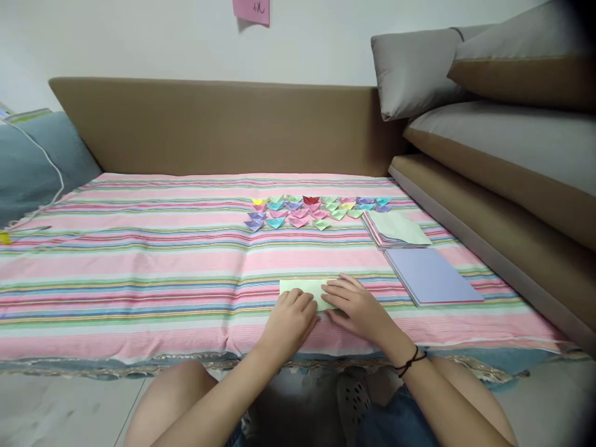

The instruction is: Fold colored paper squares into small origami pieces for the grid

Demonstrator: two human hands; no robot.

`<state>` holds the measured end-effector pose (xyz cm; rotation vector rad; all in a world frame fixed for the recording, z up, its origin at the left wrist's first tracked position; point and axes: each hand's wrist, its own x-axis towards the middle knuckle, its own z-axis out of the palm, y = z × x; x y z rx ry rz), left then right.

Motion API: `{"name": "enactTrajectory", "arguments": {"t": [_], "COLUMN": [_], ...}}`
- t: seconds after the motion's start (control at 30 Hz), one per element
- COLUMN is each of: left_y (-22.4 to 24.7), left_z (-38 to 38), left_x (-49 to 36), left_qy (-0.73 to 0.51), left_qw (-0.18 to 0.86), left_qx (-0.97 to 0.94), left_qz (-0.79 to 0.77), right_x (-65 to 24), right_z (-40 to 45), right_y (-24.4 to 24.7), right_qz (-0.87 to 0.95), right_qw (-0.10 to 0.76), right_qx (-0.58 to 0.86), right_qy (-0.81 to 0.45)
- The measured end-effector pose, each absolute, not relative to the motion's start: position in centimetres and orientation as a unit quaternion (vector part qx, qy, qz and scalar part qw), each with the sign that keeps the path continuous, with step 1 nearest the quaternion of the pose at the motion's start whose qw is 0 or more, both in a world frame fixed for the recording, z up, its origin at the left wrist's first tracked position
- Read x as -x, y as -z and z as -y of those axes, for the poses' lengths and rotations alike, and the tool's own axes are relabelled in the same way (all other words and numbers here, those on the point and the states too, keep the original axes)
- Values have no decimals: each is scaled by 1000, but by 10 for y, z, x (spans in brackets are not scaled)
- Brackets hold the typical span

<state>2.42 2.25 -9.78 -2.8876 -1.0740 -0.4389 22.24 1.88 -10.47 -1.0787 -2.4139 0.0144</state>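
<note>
A pale green paper [302, 285], folded into a long rectangle, lies flat on the striped cloth [186, 264] in front of me. My left hand [292, 316] rests on its left and lower part, with the fingers bent and close together, pressing on the paper. My right hand [351, 304] lies over its right end, fingers spread and their tips on the paper. Several small folded paper boats [298, 221] in many colours stand in rows farther back.
A pale green paper stack [400, 228] and a lavender paper stack [433, 276] lie to the right. Grey-brown cushions [503, 149] line the right side. A white cable [56, 167] runs at the far left, and a brown backrest [223, 127] stands behind.
</note>
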Motion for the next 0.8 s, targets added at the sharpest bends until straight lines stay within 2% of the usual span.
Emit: {"name": "enactTrajectory", "arguments": {"t": [0.13,0.27,0.53,0.8], "left_y": [100,97,88,100], "left_z": [-24,-26,-28,-13], "left_x": [-28,-25,14,18], "left_qy": [92,95,212,222], "left_qw": [99,115,11,-92], "left_qx": [944,946,951,919], "left_qz": [302,287,226,312], "right_x": [-217,-222,-230,-217], "right_z": [-18,-15,-8,-6], "right_y": [103,102,108,114], "right_qz": [890,880,848,815], "right_qw": [250,247,310,366], "right_qx": [380,403,415,421], "right_qy": [17,-38,-113,-157]}}
